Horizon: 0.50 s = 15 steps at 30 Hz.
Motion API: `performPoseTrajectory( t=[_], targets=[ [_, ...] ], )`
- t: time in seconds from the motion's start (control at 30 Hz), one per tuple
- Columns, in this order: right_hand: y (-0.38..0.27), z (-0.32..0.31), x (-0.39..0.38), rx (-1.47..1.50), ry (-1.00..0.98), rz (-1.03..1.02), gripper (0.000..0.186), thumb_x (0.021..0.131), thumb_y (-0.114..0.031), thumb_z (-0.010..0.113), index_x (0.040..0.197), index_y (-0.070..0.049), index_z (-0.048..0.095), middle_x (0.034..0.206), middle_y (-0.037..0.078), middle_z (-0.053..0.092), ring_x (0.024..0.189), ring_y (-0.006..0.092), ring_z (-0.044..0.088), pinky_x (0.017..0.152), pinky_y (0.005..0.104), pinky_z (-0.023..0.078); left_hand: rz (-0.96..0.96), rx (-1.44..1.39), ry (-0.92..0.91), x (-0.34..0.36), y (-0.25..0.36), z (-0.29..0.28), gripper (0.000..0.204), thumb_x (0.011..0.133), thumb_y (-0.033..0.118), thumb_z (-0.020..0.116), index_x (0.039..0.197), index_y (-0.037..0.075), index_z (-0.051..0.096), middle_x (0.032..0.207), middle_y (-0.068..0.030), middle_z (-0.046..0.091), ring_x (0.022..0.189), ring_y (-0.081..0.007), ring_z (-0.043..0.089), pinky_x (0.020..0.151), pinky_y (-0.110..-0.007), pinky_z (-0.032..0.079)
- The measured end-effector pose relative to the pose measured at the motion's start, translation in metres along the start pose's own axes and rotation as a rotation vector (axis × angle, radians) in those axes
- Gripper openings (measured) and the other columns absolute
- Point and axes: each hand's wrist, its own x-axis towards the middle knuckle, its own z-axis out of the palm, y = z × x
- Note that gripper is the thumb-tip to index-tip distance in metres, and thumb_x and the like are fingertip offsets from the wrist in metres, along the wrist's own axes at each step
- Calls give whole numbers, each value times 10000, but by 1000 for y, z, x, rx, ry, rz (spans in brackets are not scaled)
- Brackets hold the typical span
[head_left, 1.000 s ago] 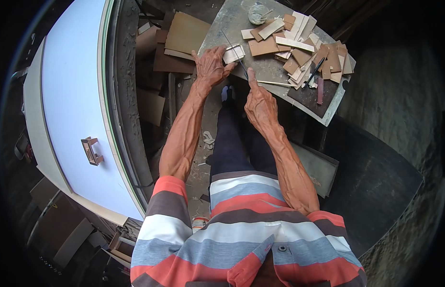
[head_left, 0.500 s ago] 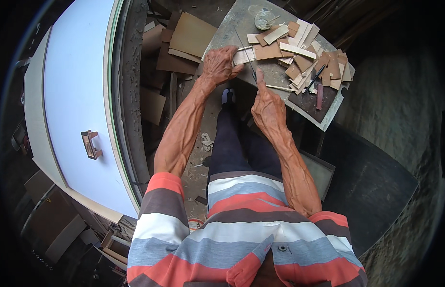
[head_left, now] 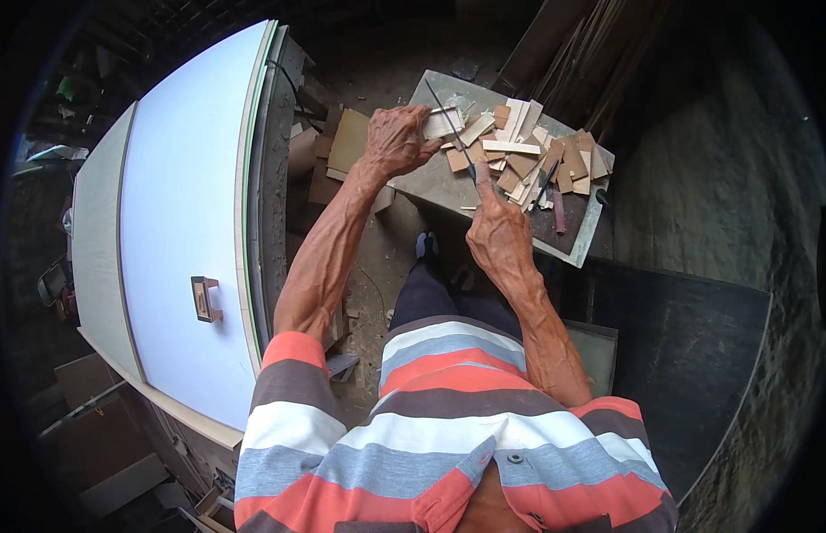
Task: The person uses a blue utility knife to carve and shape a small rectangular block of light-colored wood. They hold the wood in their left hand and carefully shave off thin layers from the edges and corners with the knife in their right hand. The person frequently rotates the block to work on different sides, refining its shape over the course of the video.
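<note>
A small pale wood piece [head_left: 441, 123] is gripped in the left hand [head_left: 393, 140] at the near-left part of the table [head_left: 431, 185]. A thin blade [head_left: 456, 133] is held in the closed right hand [head_left: 497, 235], its tip laid against that piece. Wood offcuts [head_left: 537, 160] are piled on the table just right of the blade. A white panel [head_left: 178, 222] is seen well left of the table.

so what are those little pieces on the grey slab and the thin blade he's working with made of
The small pieces look like wood offcuts: flat rectangular strips, pale tan to brown, matte and unfinished. The thin blade in the right hand looks like metal: dark, narrow and straight, possibly a saw blade or file. The piece under the left hand is pale, likely wood too. The slab looks dull grey, maybe stone or board.
</note>
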Motion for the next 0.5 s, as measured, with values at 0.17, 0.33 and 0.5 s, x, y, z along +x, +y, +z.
performPoseTrajectory(
  t=[0.17, 0.33, 0.5],
  targets=[
    [-1, -22, 12, -11, 84, -2, 675, 784, -3, 487, 1436, -2, 313, 688, 259, 593, 681, 430, 623, 659, 491, 487, 36, 49, 58, 17, 31, -22, 460, 698, 346, 767, 1008, 42, 614, 904, -111, 657, 863, -305, 639, 733, -410, 467],
    [1, -38, 14, -26, 206, -23, 719, 738, -18, 538, 1427, 20, 337, 667, 230, 628, 648, 369, 662, 689, 454, 539, 80, 119, 14, 32, 62, -38, 501, 713, 366, 754, 1067, 36, 623, 953, -119, 674, 862, -296, 645, 752, -397, 457],
    [11, -52, -7, -61, 239, -54, 733, 742, -7, 535, 1439, 22, 310, 651, 225, 616, 635, 370, 652, 672, 459, 530, 101, 127, 47, 41, 75, -43, 509, 710, 357, 754, 1093, 50, 620, 994, -108, 675, 915, -275, 644, 787, -400, 441]
  ],
)
